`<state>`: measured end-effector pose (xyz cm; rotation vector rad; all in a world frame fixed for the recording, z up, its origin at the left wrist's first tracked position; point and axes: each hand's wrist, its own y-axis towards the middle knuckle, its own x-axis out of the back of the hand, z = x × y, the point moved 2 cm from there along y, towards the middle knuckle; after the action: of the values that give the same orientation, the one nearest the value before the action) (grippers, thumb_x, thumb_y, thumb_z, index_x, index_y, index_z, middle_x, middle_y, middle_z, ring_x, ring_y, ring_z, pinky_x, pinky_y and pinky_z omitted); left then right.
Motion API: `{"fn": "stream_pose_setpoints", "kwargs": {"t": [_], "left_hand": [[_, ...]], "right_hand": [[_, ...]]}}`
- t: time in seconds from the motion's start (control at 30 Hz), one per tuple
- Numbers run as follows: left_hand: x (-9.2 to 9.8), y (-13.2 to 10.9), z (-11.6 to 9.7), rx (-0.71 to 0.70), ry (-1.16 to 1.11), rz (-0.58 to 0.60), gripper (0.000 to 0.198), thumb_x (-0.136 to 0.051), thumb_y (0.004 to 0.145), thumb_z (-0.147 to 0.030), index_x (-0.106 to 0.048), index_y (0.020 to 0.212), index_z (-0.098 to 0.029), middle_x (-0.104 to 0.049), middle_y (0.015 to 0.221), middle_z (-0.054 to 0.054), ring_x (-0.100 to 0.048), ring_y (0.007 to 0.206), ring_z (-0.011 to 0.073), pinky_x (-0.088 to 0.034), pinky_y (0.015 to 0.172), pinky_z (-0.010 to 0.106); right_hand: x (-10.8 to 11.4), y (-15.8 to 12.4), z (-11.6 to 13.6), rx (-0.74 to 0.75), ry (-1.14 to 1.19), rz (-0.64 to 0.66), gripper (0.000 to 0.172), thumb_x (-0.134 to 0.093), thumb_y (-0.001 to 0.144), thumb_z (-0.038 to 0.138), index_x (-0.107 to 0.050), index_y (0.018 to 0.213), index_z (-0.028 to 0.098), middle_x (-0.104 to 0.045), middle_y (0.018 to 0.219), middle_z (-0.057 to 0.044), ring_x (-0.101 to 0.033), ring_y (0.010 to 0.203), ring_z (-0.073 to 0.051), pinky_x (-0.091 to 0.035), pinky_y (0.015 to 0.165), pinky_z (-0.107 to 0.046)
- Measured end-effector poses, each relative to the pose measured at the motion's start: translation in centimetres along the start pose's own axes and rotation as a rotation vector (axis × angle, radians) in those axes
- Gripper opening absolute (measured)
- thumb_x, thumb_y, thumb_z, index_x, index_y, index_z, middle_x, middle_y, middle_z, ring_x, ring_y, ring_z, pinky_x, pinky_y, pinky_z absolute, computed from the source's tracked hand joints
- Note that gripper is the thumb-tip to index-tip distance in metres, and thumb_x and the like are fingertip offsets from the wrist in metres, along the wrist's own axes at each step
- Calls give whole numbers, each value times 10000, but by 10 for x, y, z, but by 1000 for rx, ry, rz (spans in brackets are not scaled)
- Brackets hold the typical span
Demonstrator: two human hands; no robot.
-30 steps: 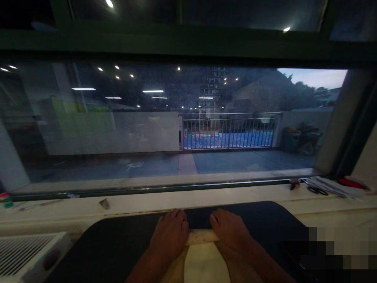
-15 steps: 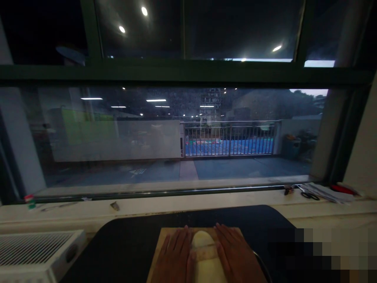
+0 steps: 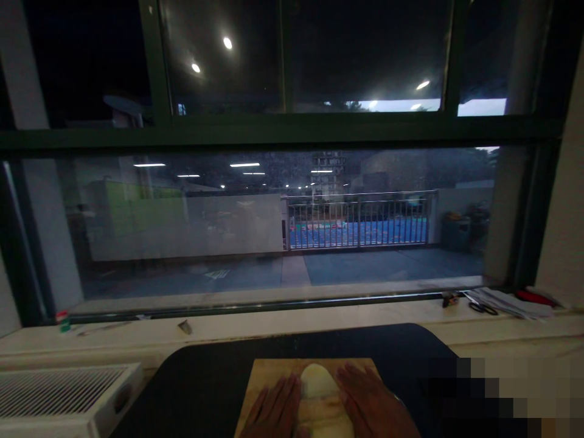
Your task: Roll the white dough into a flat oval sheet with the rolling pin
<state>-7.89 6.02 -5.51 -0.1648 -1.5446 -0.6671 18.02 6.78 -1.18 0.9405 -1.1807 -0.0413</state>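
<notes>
At the bottom edge of the head view, a pale sheet of dough [image 3: 318,383] lies on a wooden board [image 3: 264,376]. Across it runs a wooden rolling pin [image 3: 319,407], partly hidden. My left hand [image 3: 274,410] lies flat on the pin to the left of the dough, fingers stretched forward. To the right of the dough, my right hand [image 3: 371,404] lies the same way. The board rests on a dark round table [image 3: 205,383]. My wrists are cut off by the frame.
A wide window [image 3: 283,225] fills the view, with a pale sill [image 3: 228,325] behind the table. Scissors [image 3: 483,308] and papers [image 3: 506,301] lie at the sill's right end, a small bottle [image 3: 62,320] at its left. A white vented unit [image 3: 59,392] stands at lower left.
My hands have drawn back toward me with the pin, from the board's far edge, uncovering the far end of the dough. The camera has tilted upward.
</notes>
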Motion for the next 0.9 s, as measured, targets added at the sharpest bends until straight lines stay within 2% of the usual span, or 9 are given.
{"fn": "stream_pose_setpoints", "kwargs": {"t": [0.1, 0.17, 0.3, 0.4, 0.5, 0.57, 0.73, 0.8, 0.9], "left_hand": [[28, 19, -2, 114, -86, 150, 531, -294, 1019, -486, -374, 1483, -242, -370, 1511, 24, -397, 1384, 241, -381, 1143, 440], [45, 30, -7, 160, -128, 178, 550, -271, 1019, -489, -378, 1484, -216, -353, 1531, 48, -356, 1408, 257, -334, 1164, 488], [66, 47, -12, 192, -128, 174, 499, -262, 1024, -403, -479, 1424, -199, -444, 1508, 93, -392, 1397, 286, -332, 1143, 566], [64, 60, -8, 207, -76, 93, 441, -246, 1019, -280, -635, 1225, -247, -663, 1295, 65, -574, 1235, 251, -441, 1056, 516], [51, 73, 3, 282, -28, 18, 464, -210, 1020, -258, -668, 1087, -226, -712, 1115, 75, -635, 1100, 252, -495, 959, 493], [41, 82, 12, 287, -30, 18, 463, -200, 1023, -269, -650, 1114, -212, -699, 1146, 93, -630, 1109, 257, -494, 952, 491], [30, 98, 29, 214, -51, 75, 426, -249, 1009, -233, -671, 1068, -212, -731, 1059, 75, -671, 1013, 201, -513, 909, 361], [32, 97, 28, 205, -38, 79, 392, -293, 989, -223, -676, 1065, -201, -731, 1053, 85, -669, 1016, 221, -519, 894, 380], [41, 86, 17, 241, -12, 36, 412, -281, 984, -219, -652, 1163, -196, -693, 1188, 104, -621, 1131, 259, -497, 941, 464]], "right_hand": [[-4, 23, 5, -35, -23, 164, 373, -407, 993, 318, -677, 1236, 232, -653, 1291, -69, -603, 1210, -272, -480, 1035, -453], [-9, 37, 6, -103, -28, 222, 382, -377, 996, 282, -682, 1220, 230, -651, 1297, -88, -589, 1226, -285, -452, 1045, -488], [-20, 59, 3, -212, -95, 325, 448, -291, 1017, 255, -733, 1057, 201, -738, 1101, -116, -696, 994, -251, -524, 886, -396], [-27, 73, -1, -227, -119, 349, 442, -291, 1009, 245, -729, 995, 192, -740, 1019, -109, -695, 935, -248, -522, 816, -365], [-34, 84, -8, -247, -108, 361, 423, -316, 1006, 262, -733, 976, 201, -752, 966, -91, -709, 894, -225, -512, 775, -314], [-40, 91, -14, -271, -104, 372, 468, -304, 1015, 296, -748, 903, 201, -762, 893, -97, -725, 822, -218, -511, 726, -299], [-53, 105, -25, -309, -119, 385, 475, -368, 996, 356, -759, 792, 181, -761, 803, -139, -738, 752, -249, -510, 665, -319], [-52, 104, -25, -314, -131, 377, 464, -382, 989, 354, -754, 778, 176, -757, 786, -140, -737, 739, -257, -507, 644, -322], [-43, 94, -18, -303, -143, 351, 442, -354, 998, 306, -742, 816, 201, -757, 817, -100, -729, 743, -230, -498, 640, -301]]}}
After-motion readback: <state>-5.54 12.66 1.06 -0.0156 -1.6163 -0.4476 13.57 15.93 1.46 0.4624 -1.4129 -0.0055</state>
